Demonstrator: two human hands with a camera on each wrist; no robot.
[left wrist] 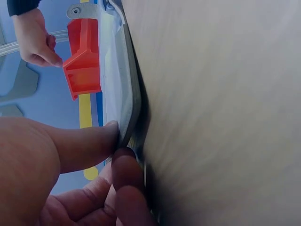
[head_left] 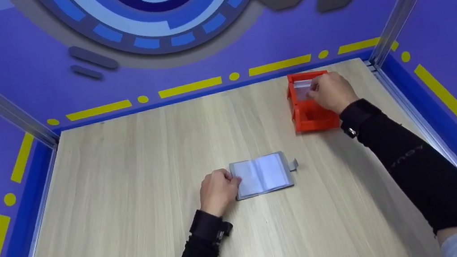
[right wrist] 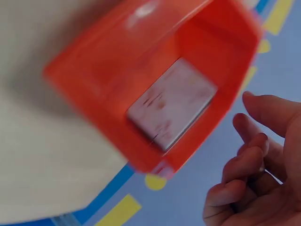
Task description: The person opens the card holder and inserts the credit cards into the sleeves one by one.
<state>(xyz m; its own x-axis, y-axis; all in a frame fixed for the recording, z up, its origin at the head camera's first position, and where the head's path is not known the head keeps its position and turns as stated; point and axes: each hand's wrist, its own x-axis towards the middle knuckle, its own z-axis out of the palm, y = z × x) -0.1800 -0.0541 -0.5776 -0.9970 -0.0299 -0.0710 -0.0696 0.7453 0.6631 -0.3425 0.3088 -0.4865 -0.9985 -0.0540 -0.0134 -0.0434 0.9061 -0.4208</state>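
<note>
A small card album [head_left: 261, 175] with a grey cover lies spread on the table, its pale clear sleeves facing up and a short strap [head_left: 293, 165] sticking out on the right. My left hand [head_left: 219, 189] pinches the album's left edge, thumb on top and fingers beneath, as the left wrist view shows [left wrist: 84, 160]. Over the right part of an orange-red bin [head_left: 317, 124] is my right hand [head_left: 332, 91]. In the right wrist view, its thumb and forefinger stand apart with nothing between them. A stack of whitish cards with reddish marks [right wrist: 171, 106] lies inside the bin.
The wooden table [head_left: 139, 196] is bordered by blue-purple panels [head_left: 201, 64] with yellow markings at the back and sides. Metal posts [head_left: 406, 2] rise at the back corners. The bin stands near the back right corner of the table.
</note>
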